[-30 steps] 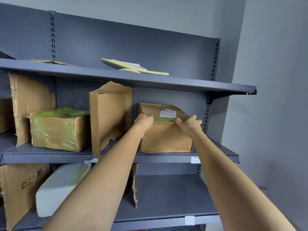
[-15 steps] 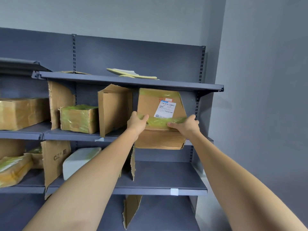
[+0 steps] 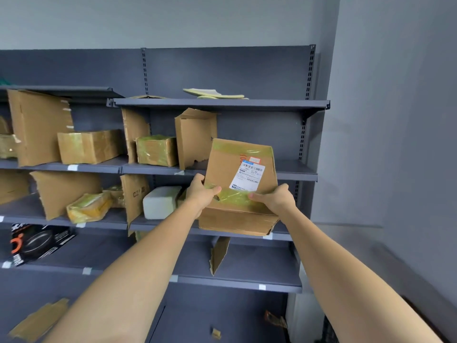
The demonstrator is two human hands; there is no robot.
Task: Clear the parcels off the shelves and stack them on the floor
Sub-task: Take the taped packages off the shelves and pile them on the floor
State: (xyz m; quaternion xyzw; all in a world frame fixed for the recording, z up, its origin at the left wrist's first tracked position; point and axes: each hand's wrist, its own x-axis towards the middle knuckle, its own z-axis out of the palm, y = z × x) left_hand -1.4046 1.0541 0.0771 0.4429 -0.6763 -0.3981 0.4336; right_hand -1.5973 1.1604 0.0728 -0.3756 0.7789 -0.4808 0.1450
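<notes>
I hold a brown cardboard parcel with a white shipping label and yellowish tape in the air in front of the grey shelves. Its labelled top tilts toward me. My left hand grips its left edge with the thumb on top. My right hand grips its right edge the same way. Other parcels stay on the shelves: a taped box, a longer brown box, a white packet and a yellow-wrapped bundle.
Torn cardboard dividers stand upright between parcels. A black printed box lies on a lower left shelf. Flat yellowish pieces lie on the top shelf. A grey wall stands to the right.
The parcel has come off the middle shelf and now hangs lower and nearer to me, tilted back. I have stepped back, so more of the shelving shows.
</notes>
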